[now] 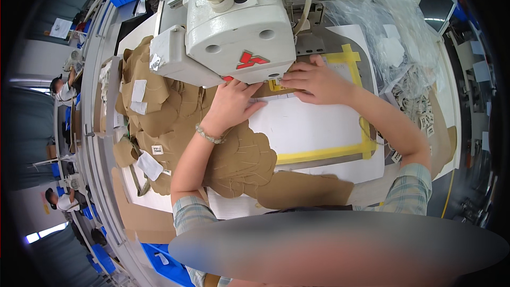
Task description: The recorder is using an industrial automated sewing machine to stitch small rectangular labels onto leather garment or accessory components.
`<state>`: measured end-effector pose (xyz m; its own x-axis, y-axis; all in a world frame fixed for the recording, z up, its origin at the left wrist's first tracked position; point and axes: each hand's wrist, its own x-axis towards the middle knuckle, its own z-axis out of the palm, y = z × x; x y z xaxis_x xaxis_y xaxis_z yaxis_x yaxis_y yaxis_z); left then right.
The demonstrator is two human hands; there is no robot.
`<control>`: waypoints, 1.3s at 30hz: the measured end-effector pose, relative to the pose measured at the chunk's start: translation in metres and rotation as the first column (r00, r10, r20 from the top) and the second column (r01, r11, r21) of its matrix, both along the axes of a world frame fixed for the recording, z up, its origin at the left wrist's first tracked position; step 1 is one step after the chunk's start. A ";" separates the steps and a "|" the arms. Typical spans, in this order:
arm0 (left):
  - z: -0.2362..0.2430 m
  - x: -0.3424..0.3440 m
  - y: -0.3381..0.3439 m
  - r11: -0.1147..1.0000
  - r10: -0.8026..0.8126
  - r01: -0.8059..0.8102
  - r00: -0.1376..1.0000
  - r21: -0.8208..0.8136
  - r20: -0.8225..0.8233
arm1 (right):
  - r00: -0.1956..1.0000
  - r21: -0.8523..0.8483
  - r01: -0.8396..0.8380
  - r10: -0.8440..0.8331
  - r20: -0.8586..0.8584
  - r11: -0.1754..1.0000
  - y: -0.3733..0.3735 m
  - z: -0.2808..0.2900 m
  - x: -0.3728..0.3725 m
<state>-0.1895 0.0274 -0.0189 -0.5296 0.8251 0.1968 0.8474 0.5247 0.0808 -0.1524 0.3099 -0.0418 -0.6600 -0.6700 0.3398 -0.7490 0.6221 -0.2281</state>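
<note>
A large white industrial sewing machine [239, 32] stands in front of me, and its head hides the sewing spot. My left hand [234, 104] lies under the machine's front edge, thumb spread away and fingertips partly hidden. A strip of brown fabric [264, 90] shows between my hands. My right hand [319, 83] rests to the right of it, fingers stretched out flat near a small yellow plate [276, 85]. Below both hands is a white sheet [308, 127] edged with yellow tape [319, 155]. Stitched brown fabric pieces [241, 162] lie beneath my left forearm.
More brown pieces [149, 87] are heaped at the left, with white paper slips [150, 165] among them. Clear plastic wrapping [372, 16] and small white labels [419, 106] lie at the right. A blue crate [162, 263] stands at lower left. Two people sit at far-left benches.
</note>
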 end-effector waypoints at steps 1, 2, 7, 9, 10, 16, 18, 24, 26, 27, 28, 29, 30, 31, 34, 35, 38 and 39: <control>0.000 -0.001 0.000 1.000 0.020 -0.020 1.000 -0.012 -0.002 | 0.999 -0.018 0.002 -0.002 0.038 1.000 0.001 0.001 -0.001; 0.001 -0.003 0.000 1.000 0.015 -0.015 1.000 -0.015 -0.005 | 0.999 -0.022 0.008 -0.007 0.034 1.000 0.003 0.001 -0.003; -0.009 -0.012 -0.004 0.999 0.001 -0.002 1.000 0.042 0.013 | 0.999 0.015 0.008 -0.008 0.043 1.000 0.006 0.001 -0.013; -0.008 -0.012 -0.003 1.000 0.009 -0.010 0.999 0.029 0.038 | 0.999 0.023 0.009 -0.010 0.045 1.000 0.007 0.000 -0.014; -0.007 -0.011 -0.002 1.000 0.020 -0.021 0.998 0.019 0.064 | 0.999 0.034 0.008 -0.010 0.048 0.999 0.008 -0.001 -0.013; -0.008 -0.008 -0.002 0.999 0.040 -0.039 0.998 -0.011 0.047 | 0.992 0.121 0.060 -0.047 -0.114 0.991 0.000 -0.005 0.001; -0.001 -0.002 -0.003 0.992 0.093 -0.087 0.993 -0.089 0.071 | 0.990 0.148 0.090 -0.073 -0.117 0.985 -0.004 0.004 0.016; 0.000 0.002 -0.002 0.992 0.096 -0.092 0.995 -0.083 0.041 | 0.985 0.100 0.164 -0.157 -0.077 0.981 -0.005 0.003 0.031; -0.003 0.003 -0.003 0.999 0.033 -0.033 0.998 0.007 -0.057 | 0.984 0.089 0.163 -0.156 -0.084 0.983 -0.006 0.002 0.031; -0.004 0.002 -0.003 1.000 -0.006 0.006 1.000 0.000 -0.027 | 0.983 0.079 0.167 -0.159 -0.095 0.983 -0.008 0.001 0.030; -0.005 0.002 -0.003 0.999 -0.045 0.045 0.999 -0.006 0.002 | 0.981 0.069 0.170 -0.162 -0.107 0.983 -0.009 0.001 0.030; -0.005 0.001 -0.003 0.999 -0.040 0.040 0.999 -0.006 0.000 | 0.982 0.070 0.165 -0.157 -0.109 0.984 -0.009 0.002 0.030; -0.005 0.000 -0.002 0.997 -0.073 0.073 0.997 0.008 -0.013 | 0.986 0.071 0.146 -0.139 -0.090 0.987 -0.009 0.003 0.029; -0.004 -0.001 -0.002 0.994 -0.107 0.107 0.994 0.021 -0.028 | 0.990 0.073 0.127 -0.122 -0.071 0.989 -0.010 0.004 0.029; -0.007 -0.003 -0.002 0.995 -0.100 0.101 0.994 -0.020 0.048 | 0.996 0.077 0.047 -0.041 -0.077 0.996 -0.013 0.002 0.026; -0.005 -0.005 0.000 0.995 -0.099 0.100 0.994 -0.021 0.048 | 0.996 0.076 0.046 -0.040 -0.076 0.996 -0.013 0.001 0.024; -0.002 -0.012 0.004 0.996 -0.075 0.086 0.968 -0.037 0.241 | 0.998 0.043 -0.032 0.034 -0.050 0.999 -0.015 -0.005 0.018; -0.005 -0.016 0.005 0.992 -0.127 0.124 0.965 0.028 0.230 | 0.999 0.019 -0.036 0.037 -0.025 0.999 -0.016 -0.006 0.017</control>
<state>-0.2058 0.0320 -0.0240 -0.4546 0.8859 0.0925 0.8639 0.4133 0.2879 -0.1350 0.2941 -0.0481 -0.6263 -0.6998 0.3435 -0.7767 0.5980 -0.1980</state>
